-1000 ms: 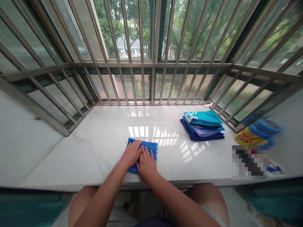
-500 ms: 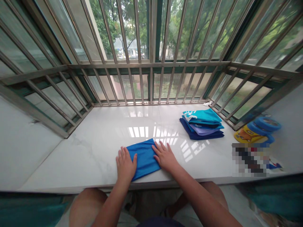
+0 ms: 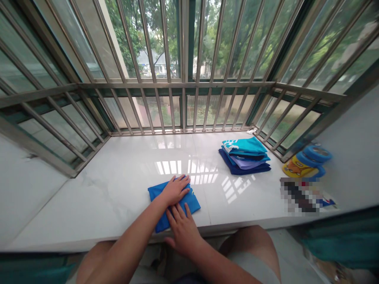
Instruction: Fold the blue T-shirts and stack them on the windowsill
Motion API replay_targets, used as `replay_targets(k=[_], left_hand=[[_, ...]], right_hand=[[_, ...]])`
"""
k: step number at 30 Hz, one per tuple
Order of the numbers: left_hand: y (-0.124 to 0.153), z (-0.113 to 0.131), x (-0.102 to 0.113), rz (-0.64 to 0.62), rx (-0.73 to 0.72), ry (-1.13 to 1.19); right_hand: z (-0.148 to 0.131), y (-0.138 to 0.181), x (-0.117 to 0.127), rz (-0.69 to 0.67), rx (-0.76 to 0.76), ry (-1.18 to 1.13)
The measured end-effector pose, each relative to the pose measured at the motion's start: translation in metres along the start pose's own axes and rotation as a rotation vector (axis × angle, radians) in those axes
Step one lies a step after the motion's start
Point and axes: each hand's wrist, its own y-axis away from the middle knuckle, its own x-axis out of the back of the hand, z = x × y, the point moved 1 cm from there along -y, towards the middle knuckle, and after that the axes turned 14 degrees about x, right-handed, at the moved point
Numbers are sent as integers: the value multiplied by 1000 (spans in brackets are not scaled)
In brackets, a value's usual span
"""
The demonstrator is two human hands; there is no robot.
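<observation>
Two hands at lower centre: left hand (image 3: 175,190), right hand (image 3: 182,228). One folded blue cloth (image 3: 194,202) under them. One stack of folded cloths (image 3: 244,156) at right centre. One yellow toy with blue lid (image 3: 304,163) at far right.

No readable text; white marks on teal cloth (image 3: 243,145) perhaps lettering.

— What else do I have on the counter (image 3: 118,173)?
— A stack of folded cloths (image 3: 244,156), teal on top of lilac and navy, far right near the window bars (image 3: 183,85).
— And past that?
— I see a yellow container with a blue lid (image 3: 304,165) by the corner.
</observation>
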Motion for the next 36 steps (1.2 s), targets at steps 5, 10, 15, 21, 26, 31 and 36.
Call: replay_targets(k=[5, 10, 15, 21, 26, 31, 36], left_hand=[[-16, -59, 12, 13, 65, -66], [-2, -114, 12, 192, 444, -112], [50, -151, 11, 274, 628, -92], [93, -162, 2, 515, 596, -188], [92, -152, -1, 577, 609, -240], [92, -152, 1, 578, 605, -224], [92, -156, -3, 596, 585, -267]], right_hand=[[6, 24, 21, -52, 106, -34], [39, 40, 39, -117, 67, -68], [78, 45, 58, -46, -210, -46], [49, 9, 46, 175, -275, 97], [-10, -17, -9, 11, -1, 89], [-24, 9, -37, 13, 59, 162], [-5, 30, 17, 11, -78, -43]])
